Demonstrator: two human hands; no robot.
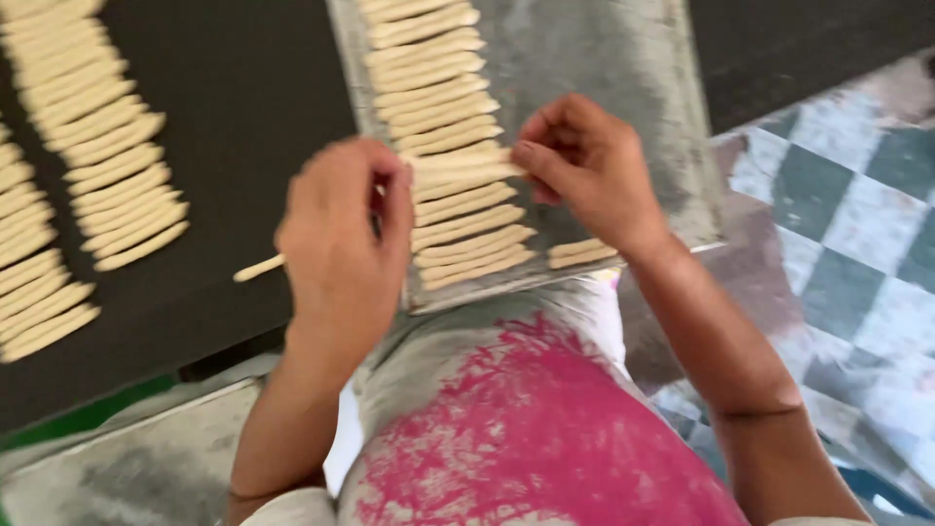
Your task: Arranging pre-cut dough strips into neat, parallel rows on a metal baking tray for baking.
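- A metal tray (pixel 623 78) lies ahead of the person, its near edge over their lap, the tabletop (pixel 253 97) running off to its left.
- A column of dough sticks (pixel 443 127) lies on the tray's left half; two more sticks (pixel 582 254) lie at the tray's near edge, right of the column.
- The left hand (pixel 341 244) sits at the tray's left edge, the right hand (pixel 584 166) over the tray's middle, one stick (pixel 467 168) spanning between them.
- A lone stick (pixel 258 268) lies on the tabletop just left of the left hand.
- Further rows of sticks (pixel 107 136) lie on the tabletop, far left.
- A second tray (pixel 127 468) sits low at left, nearer than the tabletop.
- The floor (pixel 847 205) lies to the right.
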